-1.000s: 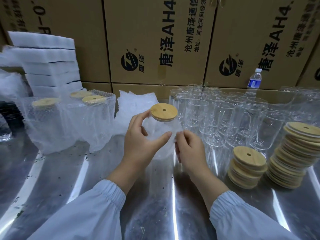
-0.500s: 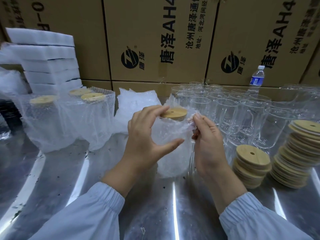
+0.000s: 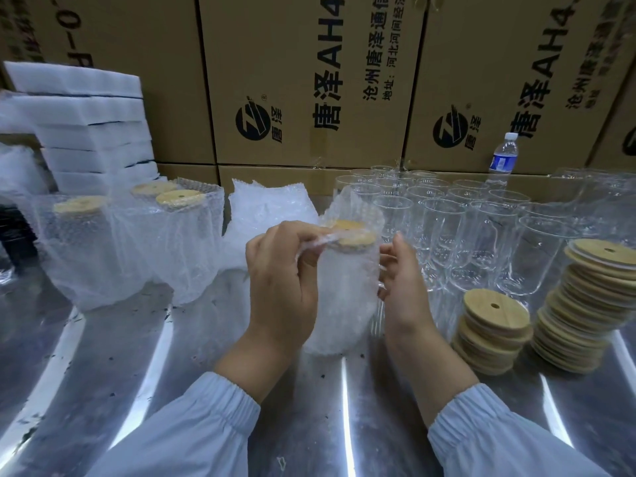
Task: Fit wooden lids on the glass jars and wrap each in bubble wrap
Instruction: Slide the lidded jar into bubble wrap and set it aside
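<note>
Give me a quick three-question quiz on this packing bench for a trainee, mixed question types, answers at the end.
1. True or false: the wrapped jar between the left hand and the right hand has its wooden lid on.
2. Which hand pinches the bubble wrap over the top? A left; B right; C neither.
3. How many lid stacks stand at the right, in front of the bare jars?
Key: 1 true; 2 A; 3 two.
</note>
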